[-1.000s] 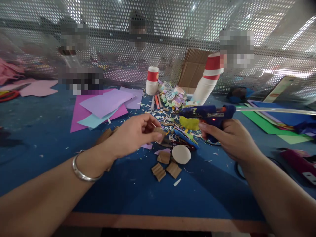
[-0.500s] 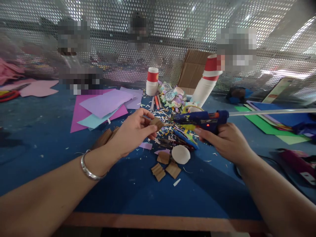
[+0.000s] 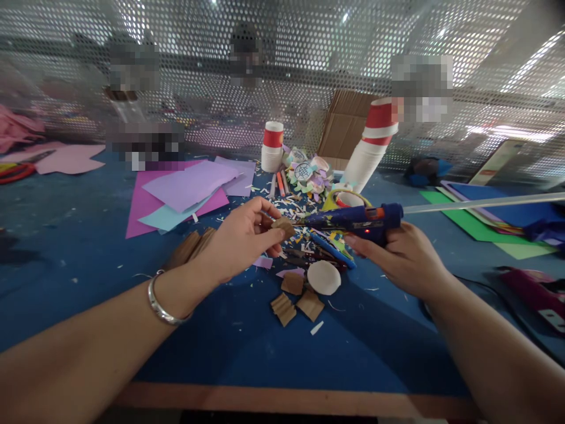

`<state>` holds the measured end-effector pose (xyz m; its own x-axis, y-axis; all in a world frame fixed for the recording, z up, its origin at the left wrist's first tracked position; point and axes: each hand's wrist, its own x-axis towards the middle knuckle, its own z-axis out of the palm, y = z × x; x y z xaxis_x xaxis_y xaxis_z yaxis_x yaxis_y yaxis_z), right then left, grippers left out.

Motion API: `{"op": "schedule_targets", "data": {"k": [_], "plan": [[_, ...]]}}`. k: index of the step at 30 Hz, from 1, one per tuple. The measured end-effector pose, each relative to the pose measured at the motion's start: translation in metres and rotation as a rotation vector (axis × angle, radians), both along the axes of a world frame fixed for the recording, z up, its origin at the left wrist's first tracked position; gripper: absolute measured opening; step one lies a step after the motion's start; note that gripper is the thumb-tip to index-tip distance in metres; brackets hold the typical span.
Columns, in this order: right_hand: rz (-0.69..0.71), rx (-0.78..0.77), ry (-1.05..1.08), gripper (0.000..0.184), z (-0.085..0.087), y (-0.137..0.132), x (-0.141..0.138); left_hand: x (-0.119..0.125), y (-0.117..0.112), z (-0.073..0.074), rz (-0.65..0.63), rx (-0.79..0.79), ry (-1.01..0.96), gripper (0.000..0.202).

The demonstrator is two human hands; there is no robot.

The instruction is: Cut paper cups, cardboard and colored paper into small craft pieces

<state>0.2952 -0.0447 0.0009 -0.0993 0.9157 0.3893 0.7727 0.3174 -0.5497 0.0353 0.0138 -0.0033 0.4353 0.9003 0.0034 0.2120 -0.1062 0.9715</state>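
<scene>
Head view: at a blue table [image 3: 242, 353], a worker's L hand [image 3: 242, 238] pinches a small card piece [image 3: 285, 229] btwn thumb and fingers, while the R hand [image 3: 406, 259] grips a blue glue gun [image 3: 339, 219], its red light lit. The gun points L, nozzle tip right at the card piece's R edge; can't tell if the two touch. Both sit just above the table's middle, over a litter of paper scraps [image 3: 289, 206]. A clear glue stick [image 3: 477, 204] juts from the gun's rear, running off R. A silver bangle [image 3: 165, 306] circles the L wrist.

Nearest the worker, below the hands, lie 3 loose card squares [image 3: 310, 304] w/ a white disc [image 3: 324, 278] beside them; more cardboard [image 3: 188, 250] lies by the L forearm. A blue handle [image 3: 338, 254] shows btwn disc and gun, a yellow ring [image 3: 329, 201] just behind the gun.

Farther back: a short cup stack [image 3: 272, 153], upright, and a tall cup stack [image 3: 364, 159], tilted, w/ paper cutouts [image 3: 306, 171] btwn them. Purple sheets [image 3: 189, 184] lie L, green paper [image 3: 468, 218] R. In the bg, a mesh wall [image 3: 198, 112]; figures there are blurred.
</scene>
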Motion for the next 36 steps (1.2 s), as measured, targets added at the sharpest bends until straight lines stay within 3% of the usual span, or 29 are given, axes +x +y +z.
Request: {"op": "schedule_targets", "data": {"k": [10, 28, 36], "plan": [[0.016, 0.039, -0.064, 0.051, -0.007, 0.0017, 0.0015, 0.0006, -0.0039, 0.0052, -0.01, -0.004, 0.035, 0.023], [0.029, 0.09, -0.146, 0.049, -0.0041, 0.0012, 0.0014, 0.0023, -0.0053, 0.0062, -0.021, -0.021, 0.045, 0.025], [0.074, 0.219, -0.238, 0.051, -0.0054, 0.0009, 0.0029, 0.0012, -0.0049, 0.0061, -0.022, -0.001, 0.052, 0.025]]}}
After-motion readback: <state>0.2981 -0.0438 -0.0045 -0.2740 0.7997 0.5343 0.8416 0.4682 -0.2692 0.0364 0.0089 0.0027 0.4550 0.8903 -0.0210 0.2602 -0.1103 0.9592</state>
